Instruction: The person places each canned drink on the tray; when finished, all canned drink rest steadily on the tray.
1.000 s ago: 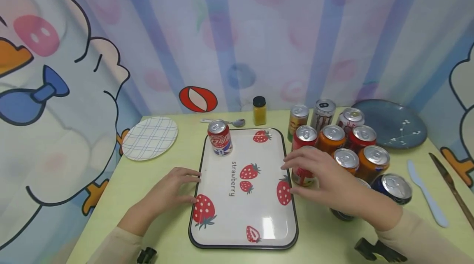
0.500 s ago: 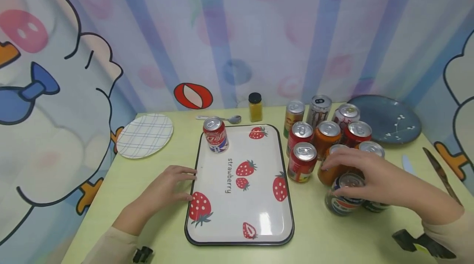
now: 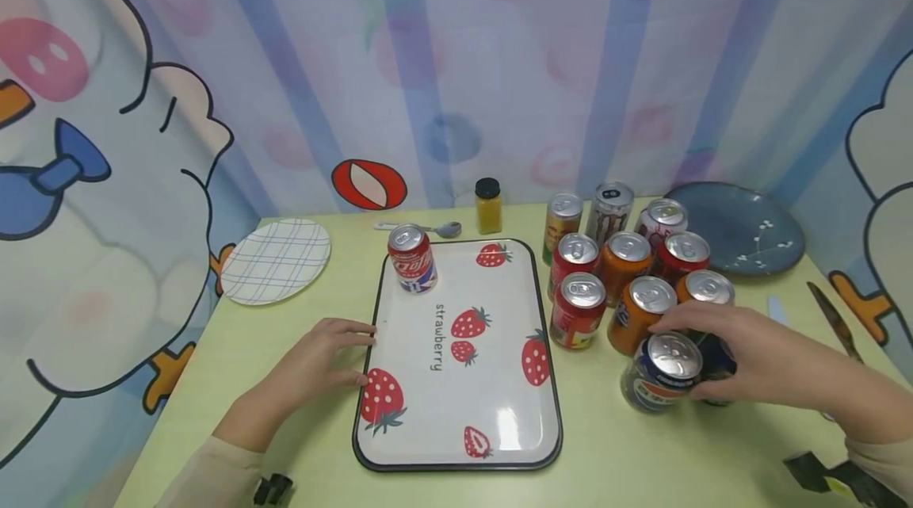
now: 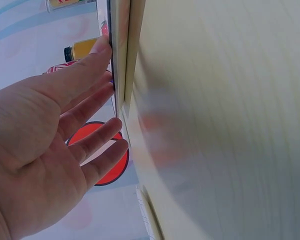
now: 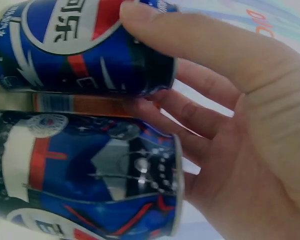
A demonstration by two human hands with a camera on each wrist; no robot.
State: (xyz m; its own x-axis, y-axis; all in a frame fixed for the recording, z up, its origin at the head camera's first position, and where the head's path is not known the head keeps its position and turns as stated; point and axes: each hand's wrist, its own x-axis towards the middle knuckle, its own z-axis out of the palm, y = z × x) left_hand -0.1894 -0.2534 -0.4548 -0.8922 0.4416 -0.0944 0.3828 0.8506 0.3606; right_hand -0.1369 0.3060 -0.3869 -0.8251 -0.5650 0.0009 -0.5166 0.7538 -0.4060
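My left hand [image 3: 314,369] rests with loosely extended fingertips at the left rim of a white strawberry-printed tray [image 3: 492,405]. In the left wrist view, the thumb [image 4: 97,50] also lies at the tray edge. My right hand [image 3: 770,357] grips a dark blue Pepsi can [image 3: 656,393] from its right side. The right wrist view has the thumb [image 5: 142,20] on the label of that Pepsi can [image 5: 75,55], fingers curving behind it. A second dark blue can [image 5: 95,170] stands beside it, partly covered by the hand in the head view. One red can [image 3: 414,262] stands at the tray's far left corner.
Several orange, red and slim cans, including a front red can [image 3: 579,314], crowd left of and behind my right hand. A blue plate [image 3: 742,231], a knife [image 3: 830,314], a checked plate [image 3: 278,262], a spoon [image 3: 445,230] and a yellow jar [image 3: 489,211] line the edges.
My right hand has moved from beside the front red can, right and nearer me, to the Pepsi can. My left hand keeps its place at the tray; the view has shifted slightly.
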